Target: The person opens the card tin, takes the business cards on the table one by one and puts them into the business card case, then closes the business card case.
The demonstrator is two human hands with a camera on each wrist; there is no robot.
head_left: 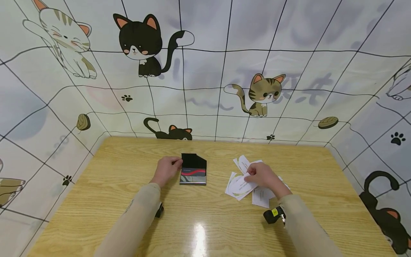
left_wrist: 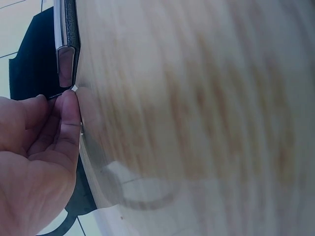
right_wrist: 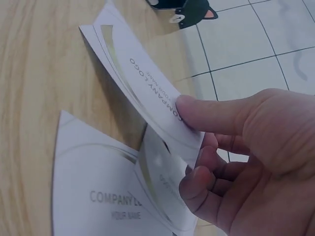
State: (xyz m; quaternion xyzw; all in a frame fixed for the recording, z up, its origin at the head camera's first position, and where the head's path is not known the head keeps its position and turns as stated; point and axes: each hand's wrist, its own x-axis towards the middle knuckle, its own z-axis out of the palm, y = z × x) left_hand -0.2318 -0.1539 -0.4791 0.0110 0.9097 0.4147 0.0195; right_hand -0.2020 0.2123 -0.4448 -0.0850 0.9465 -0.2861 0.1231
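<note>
Home or studio I cannot tell, only that it is screened off: a wood-grain table (head_left: 231, 232) fills the lower frame, white gridded sheeting (head_left: 205, 71) with cartoon cats (head_left: 140, 37) (one black-and-white, upper left) behind and beside it.

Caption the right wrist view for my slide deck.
A right hand pinches a white COMPANY LOGO card, more cards close by, over a wooden tabletop.

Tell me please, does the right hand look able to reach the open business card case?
Probably yes: between the business cards around the right hand and the card case, only tabletop shows, and the left hand holds the opposite side. However, the right hand pinches at least one card.
</note>
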